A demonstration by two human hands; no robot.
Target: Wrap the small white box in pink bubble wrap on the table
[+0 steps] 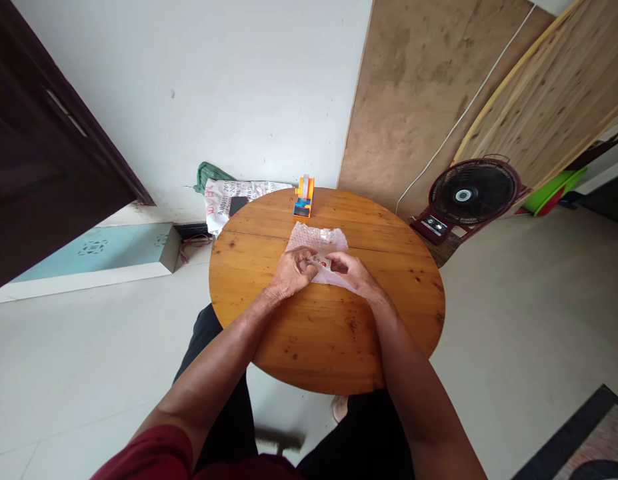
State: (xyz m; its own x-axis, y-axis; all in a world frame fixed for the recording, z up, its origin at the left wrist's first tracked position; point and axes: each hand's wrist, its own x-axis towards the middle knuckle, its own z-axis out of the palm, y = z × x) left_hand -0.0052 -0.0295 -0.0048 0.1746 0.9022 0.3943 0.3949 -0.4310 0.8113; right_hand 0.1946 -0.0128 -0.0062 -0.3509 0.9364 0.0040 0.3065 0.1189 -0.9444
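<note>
A sheet of bubble wrap (316, 235) lies on the round wooden table (309, 333) under both hands. Over it is a small, flat white item with red print (323, 262), perhaps a little box or card; its exact kind is too small to tell. My left hand (295, 270) is closed, thumb and fingers pinching the item's left end. At the right end, the fingers and thumb of my right hand (353, 272) close around its edge. Fingers hide part of the item, and my hands cover some of the wrap.
An orange and blue tape dispenser (303, 199) stands at the table's far edge. Behind the table lies a white printed sack (221, 200) with a dark phone-like object (237, 205) on it. A fan (469, 193) stands on the right, by the wall.
</note>
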